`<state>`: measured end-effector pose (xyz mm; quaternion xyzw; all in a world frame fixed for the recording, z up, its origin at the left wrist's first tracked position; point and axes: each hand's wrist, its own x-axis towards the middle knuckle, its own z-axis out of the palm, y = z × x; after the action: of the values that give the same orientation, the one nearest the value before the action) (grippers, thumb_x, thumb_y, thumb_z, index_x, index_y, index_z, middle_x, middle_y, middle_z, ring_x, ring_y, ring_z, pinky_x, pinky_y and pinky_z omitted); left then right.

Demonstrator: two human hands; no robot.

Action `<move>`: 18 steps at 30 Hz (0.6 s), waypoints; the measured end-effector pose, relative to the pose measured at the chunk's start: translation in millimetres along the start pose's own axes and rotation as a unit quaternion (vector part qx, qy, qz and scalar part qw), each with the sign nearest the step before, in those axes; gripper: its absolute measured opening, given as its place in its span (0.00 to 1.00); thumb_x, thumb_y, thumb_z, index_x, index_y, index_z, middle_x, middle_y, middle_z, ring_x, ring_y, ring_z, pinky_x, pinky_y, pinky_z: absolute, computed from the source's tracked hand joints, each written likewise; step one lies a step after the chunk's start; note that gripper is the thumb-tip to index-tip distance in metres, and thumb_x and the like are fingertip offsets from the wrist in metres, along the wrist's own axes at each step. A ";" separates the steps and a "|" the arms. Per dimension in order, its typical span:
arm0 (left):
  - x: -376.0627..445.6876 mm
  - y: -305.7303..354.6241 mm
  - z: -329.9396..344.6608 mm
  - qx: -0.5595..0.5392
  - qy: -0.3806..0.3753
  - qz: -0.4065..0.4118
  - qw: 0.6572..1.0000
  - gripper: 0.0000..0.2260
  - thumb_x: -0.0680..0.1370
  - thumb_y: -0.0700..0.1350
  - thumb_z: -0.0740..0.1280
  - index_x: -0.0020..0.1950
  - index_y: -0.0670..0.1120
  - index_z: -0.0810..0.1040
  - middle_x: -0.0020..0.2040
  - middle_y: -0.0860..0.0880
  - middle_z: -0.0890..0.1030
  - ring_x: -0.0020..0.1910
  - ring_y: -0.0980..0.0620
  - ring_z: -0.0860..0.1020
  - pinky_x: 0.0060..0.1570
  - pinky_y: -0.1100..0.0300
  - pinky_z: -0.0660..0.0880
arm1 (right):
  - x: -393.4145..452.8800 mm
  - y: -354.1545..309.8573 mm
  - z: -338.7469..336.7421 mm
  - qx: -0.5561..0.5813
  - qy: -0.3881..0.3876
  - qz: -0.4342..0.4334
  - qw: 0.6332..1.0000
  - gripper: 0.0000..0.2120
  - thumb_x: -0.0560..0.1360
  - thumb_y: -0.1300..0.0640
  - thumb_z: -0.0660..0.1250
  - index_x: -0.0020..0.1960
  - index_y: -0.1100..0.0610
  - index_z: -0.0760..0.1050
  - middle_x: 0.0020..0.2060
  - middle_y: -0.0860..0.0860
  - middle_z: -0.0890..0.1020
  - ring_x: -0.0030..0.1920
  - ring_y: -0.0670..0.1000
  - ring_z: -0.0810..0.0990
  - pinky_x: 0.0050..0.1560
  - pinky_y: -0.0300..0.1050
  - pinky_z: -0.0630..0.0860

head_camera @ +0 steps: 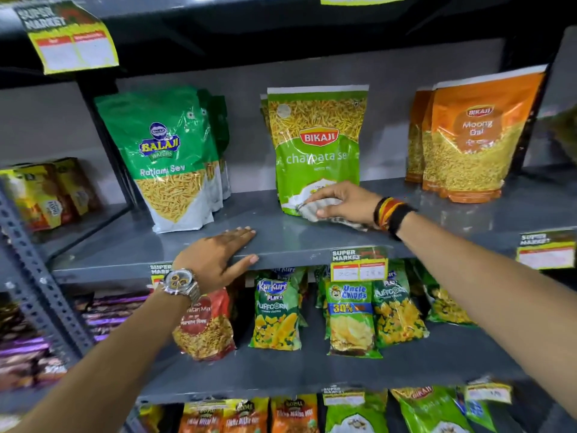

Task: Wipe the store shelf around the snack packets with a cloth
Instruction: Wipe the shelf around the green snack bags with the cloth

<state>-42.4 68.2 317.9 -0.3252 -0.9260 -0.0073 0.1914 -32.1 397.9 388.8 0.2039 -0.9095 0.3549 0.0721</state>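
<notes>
A grey metal shelf (281, 239) runs across the middle of the view. On it stand a green Balaji Ratlami Sev packet (168, 157) at the left, a green Bikaji chatpata sev packet (315, 142) in the middle and orange Bikaji Moong Dal packets (468, 135) at the right. My right hand (343, 203) presses a crumpled grey-white cloth (318, 209) onto the shelf, right against the foot of the chatpata sev packet. My left hand (218, 254), with a wristwatch, lies flat on the shelf's front edge, fingers spread and thumb over the lip.
Yellow price tags (359, 265) hang from the shelf's front edge. The lower shelf (312, 373) carries Kurkure Puffcorn (276, 314), Uncle Chipps (349, 320) and a red mix packet (204, 326). A perforated upright post (40, 276) stands left. Yellow boxes (46, 195) fill the neighbouring bay.
</notes>
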 end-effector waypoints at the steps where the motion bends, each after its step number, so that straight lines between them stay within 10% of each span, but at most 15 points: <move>1: -0.1 0.5 -0.5 0.000 0.001 0.002 1.000 0.36 0.79 0.71 0.44 0.79 0.52 0.63 0.77 0.51 0.69 0.75 0.52 0.68 0.72 0.51 0.68 | -0.8 3.9 8.8 -0.025 0.017 0.004 1.000 0.17 0.75 0.61 0.72 0.63 0.55 0.80 0.59 0.50 0.81 0.58 0.44 0.76 0.67 0.46 0.71; 5: -4.1 2.7 -2.0 0.000 0.004 0.008 1.000 0.35 0.79 0.70 0.46 0.80 0.52 0.62 0.78 0.52 0.67 0.76 0.52 0.66 0.72 0.53 0.66 | -29.9 -17.7 30.2 -0.008 -0.049 -0.009 0.999 0.15 0.75 0.62 0.71 0.62 0.54 0.81 0.50 0.44 0.84 0.47 0.39 0.80 0.52 0.35 0.73; 8: -4.6 -0.3 -0.2 -0.006 0.008 0.009 1.000 0.35 0.79 0.70 0.47 0.79 0.52 0.62 0.78 0.52 0.68 0.75 0.51 0.67 0.71 0.51 0.67 | -44.9 -33.8 12.3 0.033 -0.123 0.007 0.992 0.16 0.75 0.58 0.72 0.63 0.52 0.80 0.57 0.44 0.84 0.56 0.39 0.81 0.59 0.32 0.74; 13: -1.6 -4.6 2.2 -0.011 0.009 0.018 1.000 0.35 0.79 0.70 0.47 0.79 0.51 0.63 0.78 0.51 0.68 0.76 0.51 0.67 0.72 0.51 0.68 | -35.1 -14.0 9.3 -0.040 0.059 0.074 0.995 0.15 0.74 0.63 0.72 0.57 0.50 0.81 0.58 0.51 0.82 0.58 0.48 0.78 0.69 0.57 0.71; 18: -4.3 -3.4 0.5 -0.008 0.017 0.027 0.999 0.34 0.80 0.69 0.48 0.79 0.50 0.63 0.77 0.50 0.68 0.76 0.51 0.67 0.71 0.50 0.69 | -55.8 -50.6 18.7 -0.035 -0.061 0.063 0.996 0.15 0.75 0.58 0.71 0.62 0.51 0.80 0.55 0.43 0.83 0.50 0.36 0.81 0.55 0.33 0.74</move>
<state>-41.5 63.0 316.3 -0.3513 -0.9136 -0.0154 0.2044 40.1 369.5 390.9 0.1650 -0.9350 0.3140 0.0013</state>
